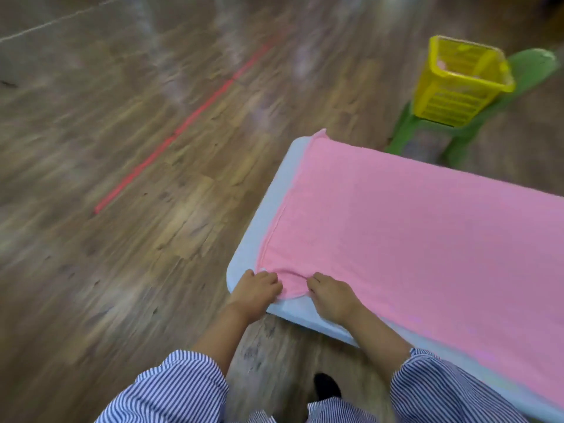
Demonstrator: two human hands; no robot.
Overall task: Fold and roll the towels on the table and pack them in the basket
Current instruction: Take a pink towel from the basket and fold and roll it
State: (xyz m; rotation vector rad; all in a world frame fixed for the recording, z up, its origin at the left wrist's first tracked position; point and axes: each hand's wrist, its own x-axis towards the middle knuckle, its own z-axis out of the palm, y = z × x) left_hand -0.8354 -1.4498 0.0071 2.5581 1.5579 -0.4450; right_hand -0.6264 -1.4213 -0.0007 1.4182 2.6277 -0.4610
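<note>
A pink towel (421,227) lies spread flat over a pale blue table (259,227), running off the frame to the right. My left hand (258,290) grips the towel's near left corner with curled fingers. Just to its right, my right hand (331,296) pinches the same near edge, and the cloth bunches up between the two hands. A yellow slatted basket (457,83) stands beyond the table's far end on a green plastic stool (531,71), with something pale inside it that is too blurred to identify.
Wood-pattern floor (122,148) surrounds the table, with a red tape line (183,129) running diagonally across it. My striped sleeves and a dark shoe show at the bottom. The table's rounded corner sits right by my left hand.
</note>
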